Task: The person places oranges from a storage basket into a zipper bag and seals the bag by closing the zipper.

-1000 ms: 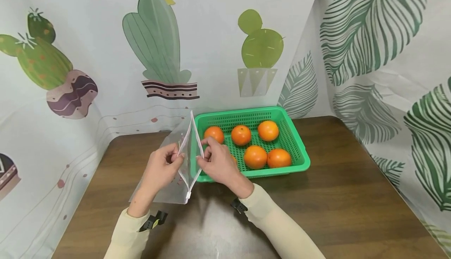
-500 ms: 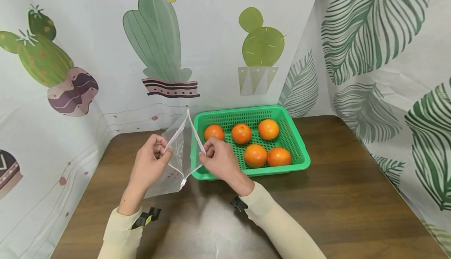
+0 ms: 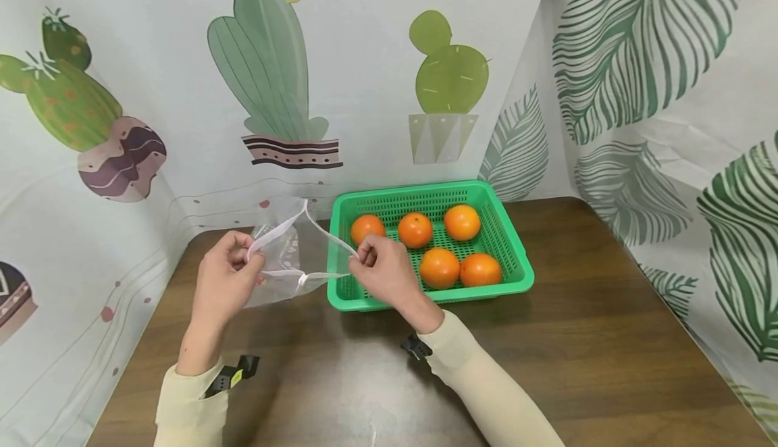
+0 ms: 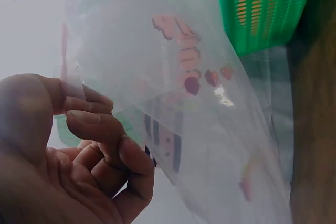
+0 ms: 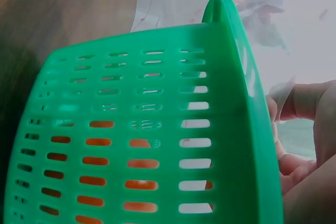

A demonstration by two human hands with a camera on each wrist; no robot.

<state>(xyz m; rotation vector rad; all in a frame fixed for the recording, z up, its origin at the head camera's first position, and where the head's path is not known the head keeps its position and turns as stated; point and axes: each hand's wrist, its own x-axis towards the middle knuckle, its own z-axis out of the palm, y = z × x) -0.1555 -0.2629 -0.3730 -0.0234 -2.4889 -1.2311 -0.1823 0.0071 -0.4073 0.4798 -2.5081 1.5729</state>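
Observation:
A clear zip bag (image 3: 316, 244) with small printed marks hangs between both hands, its mouth spread wide and its white slider (image 3: 302, 278) on the near side. My left hand (image 3: 226, 275) pinches the left lip of the bag between thumb and fingers; the left wrist view shows the printed film (image 4: 178, 77) beside the curled fingers. The opposite lip is pinched by my right hand (image 3: 385, 268), which is over the left part of a green basket (image 3: 516, 258). Several orange round fruits, persimmon- or tomato-like (image 3: 440, 268), lie in the basket. In the right wrist view the basket wall (image 5: 226, 129) covers part of that hand.
A brown wooden table (image 3: 486, 359) carries the basket near its back edge. Behind it hangs a white cloth (image 3: 371, 75) printed with cacti and leaves. Dark straps (image 3: 231, 376) are on both wrists.
My left hand has moved left and pulled its lip of the bag away from the right hand, so the mouth is much wider. The right hand and basket have hardly moved.

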